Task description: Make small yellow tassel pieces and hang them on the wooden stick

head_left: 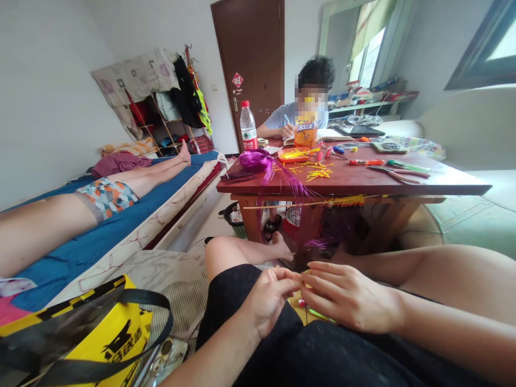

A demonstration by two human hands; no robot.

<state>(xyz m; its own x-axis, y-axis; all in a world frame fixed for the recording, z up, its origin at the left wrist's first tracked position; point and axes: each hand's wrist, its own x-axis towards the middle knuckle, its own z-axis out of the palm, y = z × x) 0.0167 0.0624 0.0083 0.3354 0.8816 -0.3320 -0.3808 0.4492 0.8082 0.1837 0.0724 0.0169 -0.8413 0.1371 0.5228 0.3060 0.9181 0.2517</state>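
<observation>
Over my lap, my left hand (268,298) is closed in a pinch, thumb against forefinger. My right hand (350,295) meets it there, its bent fingers together and their tips at the left fingertips. Whatever the fingers hold is too small or too hidden to name. Beneath the right hand a bright green thin piece (322,315) and a small red-and-white piece (301,303) show on something yellow between my legs. At the table's front edge, a thin stick (278,205) carries a row of small yellow pieces (346,201).
The red-brown table (451,180) holds purple strands (258,161), yellow pieces (320,171), an orange tray (284,157), a bottle (249,129), pliers (399,173) and a phone (389,145). A person (274,121) writes behind it. Another person's legs (161,166) lie on the bed. A yellow bag (108,344) stands left.
</observation>
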